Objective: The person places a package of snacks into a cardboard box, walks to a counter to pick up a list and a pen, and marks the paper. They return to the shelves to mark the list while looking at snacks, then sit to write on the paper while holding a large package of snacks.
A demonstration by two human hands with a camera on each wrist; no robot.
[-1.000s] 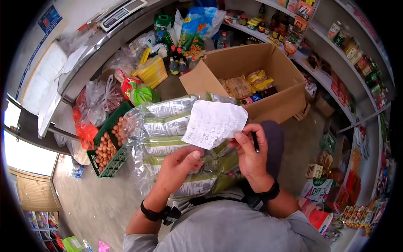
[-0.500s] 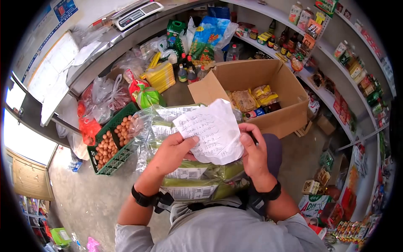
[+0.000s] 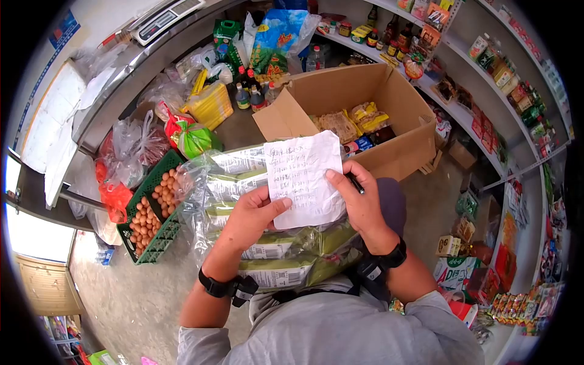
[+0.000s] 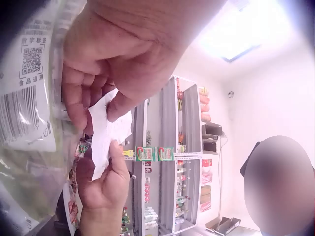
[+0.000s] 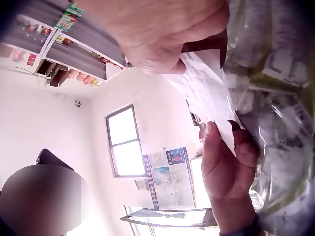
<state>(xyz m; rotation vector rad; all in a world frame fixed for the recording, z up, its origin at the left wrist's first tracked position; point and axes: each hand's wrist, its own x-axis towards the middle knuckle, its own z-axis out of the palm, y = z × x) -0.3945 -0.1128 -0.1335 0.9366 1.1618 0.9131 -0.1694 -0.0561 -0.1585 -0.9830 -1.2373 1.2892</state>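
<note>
A creased white sheet of paper (image 3: 309, 176) with several handwritten lines is held upright before the body. My left hand (image 3: 250, 218) pinches its lower left edge, thumb on the written side. On the right edge, my right hand (image 3: 365, 204) grips the sheet by thumb and fingers, and a dark pen (image 3: 355, 184) pokes out between those fingers. Both wrist views show the paper (image 4: 104, 129) between the two hands. Right behind and below it lies a clear plastic bag (image 3: 196, 204) of green and white packs (image 3: 283, 275), partly covered by the hands and sheet.
Beyond the packs stands an open cardboard box (image 3: 395, 152) with yellow food packets (image 3: 367, 118) inside. A green crate (image 3: 161, 246) of eggs sits on the floor at left, near plastic bags and bottles. Stocked shelves (image 3: 468, 61) curve along the right; a scale (image 3: 164, 23) rests on the counter.
The left hand, apart from the paper a second ago, has come to pinch its left edge. The sheet has been turned and straightened, its writing now facing the body. The head view has shifted slightly.
</note>
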